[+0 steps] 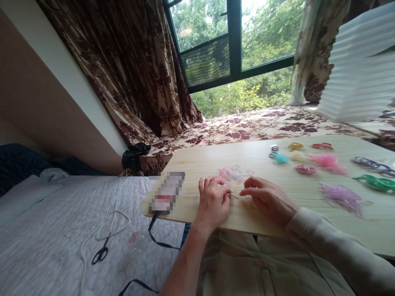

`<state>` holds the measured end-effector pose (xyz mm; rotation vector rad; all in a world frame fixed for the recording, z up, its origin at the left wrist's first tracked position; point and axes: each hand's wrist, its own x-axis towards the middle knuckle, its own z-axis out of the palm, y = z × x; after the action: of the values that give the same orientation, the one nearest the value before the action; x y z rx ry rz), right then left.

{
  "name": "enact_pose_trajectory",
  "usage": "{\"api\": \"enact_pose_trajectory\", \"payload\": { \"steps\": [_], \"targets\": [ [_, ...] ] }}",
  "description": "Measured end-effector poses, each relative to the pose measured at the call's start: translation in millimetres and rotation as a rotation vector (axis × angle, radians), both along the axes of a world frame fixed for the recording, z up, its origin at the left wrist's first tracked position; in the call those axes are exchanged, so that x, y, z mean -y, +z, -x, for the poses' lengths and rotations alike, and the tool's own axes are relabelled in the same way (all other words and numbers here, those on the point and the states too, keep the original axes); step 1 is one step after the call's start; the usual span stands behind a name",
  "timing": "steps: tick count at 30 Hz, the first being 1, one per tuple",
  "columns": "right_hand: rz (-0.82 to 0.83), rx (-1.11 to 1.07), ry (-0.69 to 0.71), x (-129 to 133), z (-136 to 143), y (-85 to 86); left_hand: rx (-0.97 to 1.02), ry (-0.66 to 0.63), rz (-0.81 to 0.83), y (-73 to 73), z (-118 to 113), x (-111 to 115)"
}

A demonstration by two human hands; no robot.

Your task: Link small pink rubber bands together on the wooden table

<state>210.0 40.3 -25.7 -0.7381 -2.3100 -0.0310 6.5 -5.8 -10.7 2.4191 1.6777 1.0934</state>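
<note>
My left hand (213, 201) rests at the near side of a pale wooden board, with its thumb and index finger closed together. A thin pinkish strand (235, 196), perhaps a small elastic band, comes out from these fingertips. My right hand (269, 197) is just to the right, fingers bent and a little apart, the index finger pointing at the strand; nothing shows in it. Just beyond both hands lies a loose pile of small pink, white and pale green bands (232, 174).
The board (197, 160) also carries a pink bundle (328, 163), a purple bundle (342, 198), green loops (378, 183) and a pixelated phone-like object (167, 193) with a black strap. Scissors (100, 255) and a white cable (115, 213) lie on the bed at left.
</note>
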Motion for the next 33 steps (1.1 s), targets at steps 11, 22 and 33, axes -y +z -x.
{"api": "enact_pose_trajectory", "payload": {
  "steps": [11, 22, 33],
  "targets": [
    [0.027, -0.002, 0.002, 2.4, 0.4, -2.2, 0.013, 0.010, -0.020, 0.1, -1.2, 0.4],
    [0.067, 0.001, -0.082, -0.4, 4.0, -2.7, 0.027, -0.022, -0.005, -1.8, 0.0, -1.6],
    [0.104, 0.061, -0.068, 2.4, 11.6, 11.5, 0.065, 0.076, -0.023, -2.0, -0.5, -2.6]
  ]
}}
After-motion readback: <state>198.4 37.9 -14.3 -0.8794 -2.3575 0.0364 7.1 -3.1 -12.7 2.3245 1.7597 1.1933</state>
